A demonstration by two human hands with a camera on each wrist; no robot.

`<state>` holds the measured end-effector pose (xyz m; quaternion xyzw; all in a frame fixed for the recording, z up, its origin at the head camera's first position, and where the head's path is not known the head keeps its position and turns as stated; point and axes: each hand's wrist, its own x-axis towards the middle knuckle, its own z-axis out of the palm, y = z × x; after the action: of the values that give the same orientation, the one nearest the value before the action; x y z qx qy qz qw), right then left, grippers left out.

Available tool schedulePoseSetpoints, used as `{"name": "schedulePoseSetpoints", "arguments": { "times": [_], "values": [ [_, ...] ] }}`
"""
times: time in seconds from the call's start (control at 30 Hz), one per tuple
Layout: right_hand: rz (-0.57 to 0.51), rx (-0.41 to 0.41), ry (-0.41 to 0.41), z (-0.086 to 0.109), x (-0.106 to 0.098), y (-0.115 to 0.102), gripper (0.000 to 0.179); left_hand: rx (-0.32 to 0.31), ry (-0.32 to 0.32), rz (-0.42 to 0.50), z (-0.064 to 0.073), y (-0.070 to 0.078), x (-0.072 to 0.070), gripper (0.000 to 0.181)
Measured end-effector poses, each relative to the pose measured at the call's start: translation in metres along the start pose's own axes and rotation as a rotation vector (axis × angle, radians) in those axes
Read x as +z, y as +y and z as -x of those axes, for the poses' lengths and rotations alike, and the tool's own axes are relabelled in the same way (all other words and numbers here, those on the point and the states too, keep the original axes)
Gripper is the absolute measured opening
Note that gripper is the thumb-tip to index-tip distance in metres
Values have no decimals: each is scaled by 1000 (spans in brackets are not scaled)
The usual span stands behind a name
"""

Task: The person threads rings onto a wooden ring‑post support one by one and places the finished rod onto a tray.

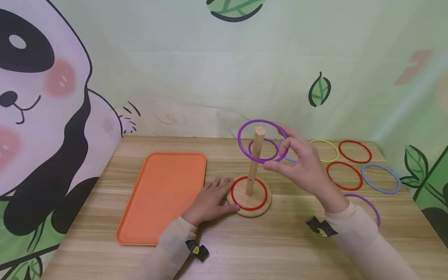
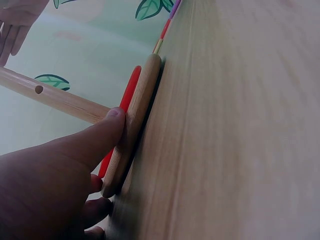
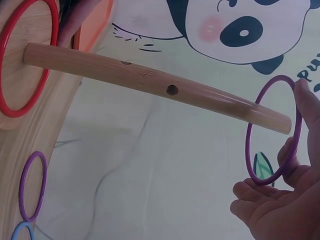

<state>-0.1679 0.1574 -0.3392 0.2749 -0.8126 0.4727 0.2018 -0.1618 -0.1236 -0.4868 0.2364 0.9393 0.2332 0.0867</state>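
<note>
My right hand (image 1: 302, 165) pinches a purple ring (image 1: 239, 142) between thumb and fingers at its right side. In the right wrist view the tip of the wooden post (image 3: 150, 82) passes through this ring. The post stands upright on a round wooden base (image 1: 250, 213). A red ring (image 1: 267, 193) lies on that base around the post's foot. Spread at the base's left side is my left hand (image 1: 210, 198), fingers extended. Its thumb (image 2: 114, 116) rests on the edge of the base by the red ring.
An orange tray (image 1: 164, 198) lies on the left. Behind the post is another purple ring (image 1: 277, 147), beside a partly hidden blue ring (image 1: 291, 159). More yellow, red, blue and purple rings lie on the right, the near purple ring (image 1: 376, 210) partly covered by my sleeve.
</note>
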Motion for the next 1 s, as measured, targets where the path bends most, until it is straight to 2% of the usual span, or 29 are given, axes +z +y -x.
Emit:
{"name": "schedulePoseSetpoints", "arguments": {
  "times": [0.57, 1.0],
  "values": [
    [14, 47, -24, 10, 8, 8, 45, 0, -4, -3, 0, 0, 1, 92],
    [-15, 74, -67, 19, 16, 17, 42, 2, -6, 1, -1, 0, 0, 91]
  ]
}}
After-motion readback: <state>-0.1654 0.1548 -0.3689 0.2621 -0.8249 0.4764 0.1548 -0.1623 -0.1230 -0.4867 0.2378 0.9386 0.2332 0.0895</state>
